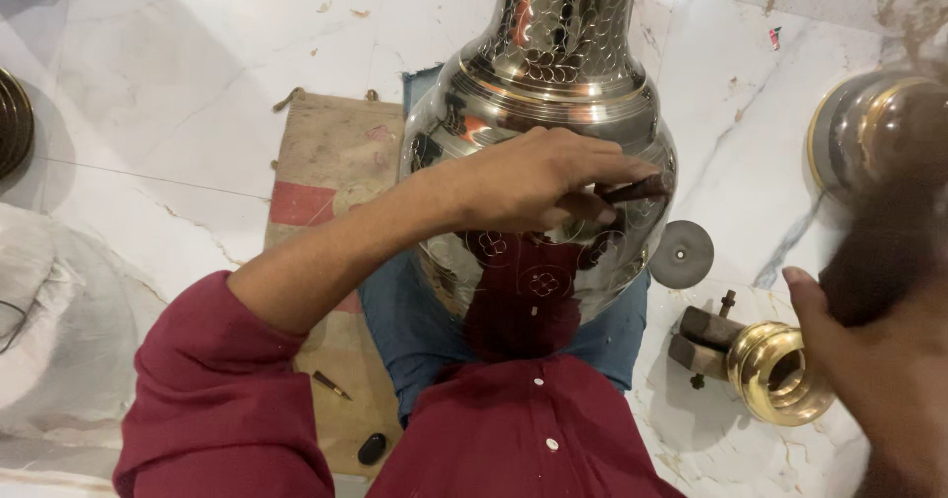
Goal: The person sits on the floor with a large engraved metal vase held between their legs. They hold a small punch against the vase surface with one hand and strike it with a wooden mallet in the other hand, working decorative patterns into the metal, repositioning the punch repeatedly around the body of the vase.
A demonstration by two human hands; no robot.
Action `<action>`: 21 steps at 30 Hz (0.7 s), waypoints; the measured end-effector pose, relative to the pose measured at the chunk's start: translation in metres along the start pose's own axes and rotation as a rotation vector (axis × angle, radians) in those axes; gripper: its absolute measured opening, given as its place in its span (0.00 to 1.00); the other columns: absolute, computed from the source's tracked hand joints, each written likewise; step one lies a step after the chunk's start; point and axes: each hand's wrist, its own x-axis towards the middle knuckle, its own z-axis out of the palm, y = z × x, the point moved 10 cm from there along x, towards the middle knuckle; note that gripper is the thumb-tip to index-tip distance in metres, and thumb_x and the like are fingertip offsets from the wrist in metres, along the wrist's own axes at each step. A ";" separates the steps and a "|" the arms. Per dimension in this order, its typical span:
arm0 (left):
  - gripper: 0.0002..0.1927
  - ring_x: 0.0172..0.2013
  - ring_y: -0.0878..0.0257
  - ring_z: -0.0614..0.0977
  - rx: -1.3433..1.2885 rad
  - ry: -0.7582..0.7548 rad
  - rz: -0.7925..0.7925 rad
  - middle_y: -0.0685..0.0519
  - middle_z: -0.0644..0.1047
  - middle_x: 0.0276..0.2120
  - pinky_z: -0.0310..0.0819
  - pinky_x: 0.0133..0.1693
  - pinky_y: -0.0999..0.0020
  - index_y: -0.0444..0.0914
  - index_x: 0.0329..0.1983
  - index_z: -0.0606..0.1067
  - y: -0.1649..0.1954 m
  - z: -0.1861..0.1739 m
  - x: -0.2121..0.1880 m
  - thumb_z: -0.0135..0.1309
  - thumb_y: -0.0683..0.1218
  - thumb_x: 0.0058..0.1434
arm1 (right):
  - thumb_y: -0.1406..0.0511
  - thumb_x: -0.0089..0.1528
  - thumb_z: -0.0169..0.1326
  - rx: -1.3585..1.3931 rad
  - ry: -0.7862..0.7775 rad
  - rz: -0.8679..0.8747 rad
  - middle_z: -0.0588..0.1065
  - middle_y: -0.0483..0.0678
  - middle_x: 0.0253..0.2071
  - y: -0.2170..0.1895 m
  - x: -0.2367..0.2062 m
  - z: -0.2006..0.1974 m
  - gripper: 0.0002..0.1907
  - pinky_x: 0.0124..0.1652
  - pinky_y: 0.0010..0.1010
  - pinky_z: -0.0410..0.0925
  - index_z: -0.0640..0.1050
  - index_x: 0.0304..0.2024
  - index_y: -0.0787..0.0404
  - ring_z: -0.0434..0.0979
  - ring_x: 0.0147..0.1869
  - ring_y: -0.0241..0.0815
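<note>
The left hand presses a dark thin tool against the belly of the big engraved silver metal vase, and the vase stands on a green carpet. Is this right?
One detail is wrong. In the head view the left hand does press the dark thin tool against the big engraved silver metal vase, but the vase rests over blue cloth on a white marble floor, not a green carpet.

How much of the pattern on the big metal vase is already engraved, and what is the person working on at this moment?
Done: the vase already shows engraved scrollwork on its neck and flower motifs low on its belly. In hand: the left hand presses a dark tool against the belly's right side; the right hand is blurred, its grip unclear. Left: the shoulder bands look plain; the far side is hidden.
</note>
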 end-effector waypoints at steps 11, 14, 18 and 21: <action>0.19 0.37 0.59 0.80 0.002 0.863 -0.340 0.49 0.76 0.38 0.77 0.38 0.62 0.38 0.61 0.66 0.006 -0.002 -0.086 0.58 0.44 0.71 | 0.69 0.63 0.63 -0.699 -0.267 -0.611 0.73 0.50 0.33 -0.172 0.082 0.014 0.33 0.36 0.33 0.71 0.71 0.68 0.42 0.74 0.31 0.42; 0.15 0.36 0.59 0.79 -0.049 1.010 -0.402 0.48 0.75 0.39 0.77 0.38 0.64 0.38 0.57 0.65 0.009 0.007 -0.103 0.57 0.43 0.73 | 0.64 0.62 0.59 -0.966 -0.191 -0.865 0.74 0.48 0.30 -0.222 0.062 0.020 0.37 0.30 0.33 0.71 0.68 0.73 0.36 0.75 0.26 0.41; 0.15 0.40 0.57 0.81 -0.072 1.187 -0.367 0.46 0.78 0.43 0.78 0.43 0.60 0.34 0.58 0.67 0.016 0.005 -0.118 0.55 0.42 0.72 | 0.54 0.64 0.52 -1.129 -0.198 -1.008 0.77 0.44 0.30 -0.249 0.049 0.032 0.34 0.30 0.29 0.73 0.64 0.74 0.29 0.78 0.26 0.39; 0.12 0.38 0.58 0.81 -0.067 1.191 -0.395 0.48 0.78 0.40 0.78 0.42 0.61 0.34 0.53 0.69 0.014 0.004 -0.119 0.57 0.42 0.71 | 0.58 0.63 0.54 -0.995 -0.287 -0.882 0.78 0.46 0.32 -0.241 0.058 0.032 0.39 0.28 0.29 0.74 0.62 0.77 0.37 0.80 0.27 0.40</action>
